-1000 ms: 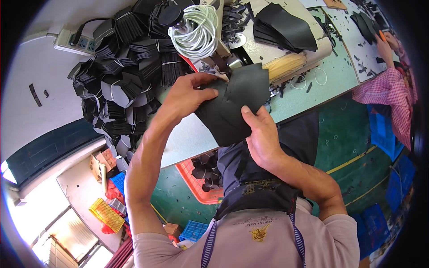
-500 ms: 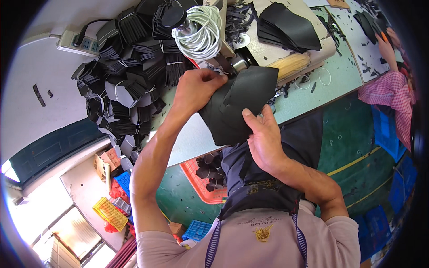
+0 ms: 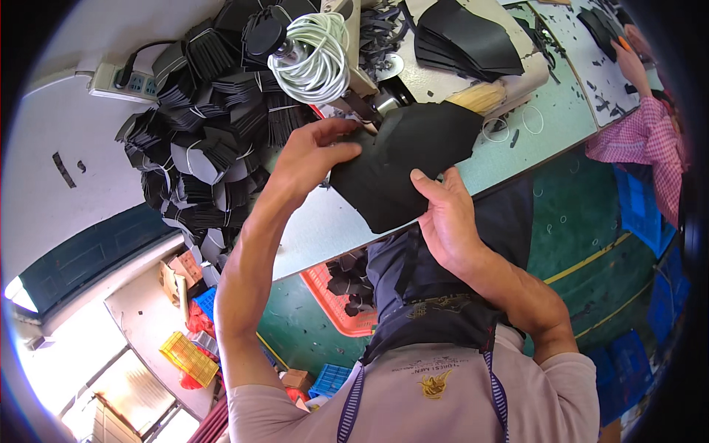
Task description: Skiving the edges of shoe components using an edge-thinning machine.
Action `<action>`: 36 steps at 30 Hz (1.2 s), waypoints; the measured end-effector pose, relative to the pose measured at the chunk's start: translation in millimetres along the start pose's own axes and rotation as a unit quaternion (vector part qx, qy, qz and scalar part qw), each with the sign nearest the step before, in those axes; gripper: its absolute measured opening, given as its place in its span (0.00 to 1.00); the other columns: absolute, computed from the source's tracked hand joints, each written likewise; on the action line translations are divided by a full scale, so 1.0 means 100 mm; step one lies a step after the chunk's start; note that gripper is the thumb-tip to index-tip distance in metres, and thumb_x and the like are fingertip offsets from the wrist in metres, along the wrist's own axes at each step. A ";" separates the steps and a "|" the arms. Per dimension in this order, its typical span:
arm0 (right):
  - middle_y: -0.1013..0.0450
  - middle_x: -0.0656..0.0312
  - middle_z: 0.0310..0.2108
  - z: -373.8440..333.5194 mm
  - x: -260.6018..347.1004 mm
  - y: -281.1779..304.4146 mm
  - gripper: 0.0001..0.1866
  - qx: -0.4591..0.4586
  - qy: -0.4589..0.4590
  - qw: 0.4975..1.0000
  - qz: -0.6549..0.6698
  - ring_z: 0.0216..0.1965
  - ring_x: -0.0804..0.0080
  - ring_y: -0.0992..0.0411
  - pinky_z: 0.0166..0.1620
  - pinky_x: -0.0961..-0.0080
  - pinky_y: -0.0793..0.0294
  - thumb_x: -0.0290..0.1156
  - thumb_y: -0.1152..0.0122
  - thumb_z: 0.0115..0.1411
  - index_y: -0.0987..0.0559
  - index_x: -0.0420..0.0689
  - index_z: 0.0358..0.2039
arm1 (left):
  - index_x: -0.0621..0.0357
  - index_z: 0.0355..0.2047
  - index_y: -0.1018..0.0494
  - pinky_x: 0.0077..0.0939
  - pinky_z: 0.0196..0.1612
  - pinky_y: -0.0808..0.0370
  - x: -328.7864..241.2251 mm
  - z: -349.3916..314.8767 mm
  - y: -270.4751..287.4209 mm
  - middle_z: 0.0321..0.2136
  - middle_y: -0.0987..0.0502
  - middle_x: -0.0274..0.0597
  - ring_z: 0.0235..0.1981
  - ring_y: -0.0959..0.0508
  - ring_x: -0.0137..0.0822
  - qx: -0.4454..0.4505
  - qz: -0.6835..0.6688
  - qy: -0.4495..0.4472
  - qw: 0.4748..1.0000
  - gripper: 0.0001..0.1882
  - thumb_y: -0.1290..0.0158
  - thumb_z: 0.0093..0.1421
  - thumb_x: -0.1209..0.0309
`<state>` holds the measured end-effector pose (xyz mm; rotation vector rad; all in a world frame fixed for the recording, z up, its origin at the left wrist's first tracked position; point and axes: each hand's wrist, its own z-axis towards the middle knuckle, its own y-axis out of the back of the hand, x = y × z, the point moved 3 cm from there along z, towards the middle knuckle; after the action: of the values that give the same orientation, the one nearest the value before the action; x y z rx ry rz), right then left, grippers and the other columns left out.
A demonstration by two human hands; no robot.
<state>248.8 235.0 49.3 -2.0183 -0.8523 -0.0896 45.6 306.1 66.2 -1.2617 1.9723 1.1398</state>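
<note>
A dark, leather-like black sheet piece (image 3: 413,155) with a smooth face and angled edges lies half on the table and half over its front edge. Its far side meets the metal working end (image 3: 394,97) of a bench machine. My left hand (image 3: 314,153) grips the sheet's left edge, thumb on top and fingers curved by the machine; some fingertips are hidden. At the near right edge, my right hand (image 3: 452,214) holds the sheet with the thumb above and the other fingers mostly underneath.
Tied bundles of black pieces (image 3: 199,159) crowd the left. A coil of white cord (image 3: 314,59) hangs on the machine, and loose black pieces (image 3: 469,40) lie on its bed. A co-worker's sleeve (image 3: 639,136) shows at right. Below stands an orange basket (image 3: 325,295).
The black sheet has shifted right and turned slightly. My left thumb and forefinger have moved from a close pinch to a wider grip, while my right hand still holds the near edge.
</note>
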 end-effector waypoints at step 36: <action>0.27 0.61 0.48 -0.15 0.08 -0.02 0.15 -0.002 -0.044 0.999 0.020 0.51 0.69 0.26 0.54 0.64 0.28 0.24 0.41 0.60 0.30 0.46 0.47 | 0.64 0.45 0.21 0.24 0.37 0.24 -0.03 -0.02 -0.09 0.33 0.16 0.43 0.32 0.20 0.26 -0.020 0.055 0.045 0.997 0.19 0.38 0.57 0.66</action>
<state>257.2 228.2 62.3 -2.0547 -0.8668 0.0215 54.9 303.8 66.8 -1.2602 2.1176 1.1998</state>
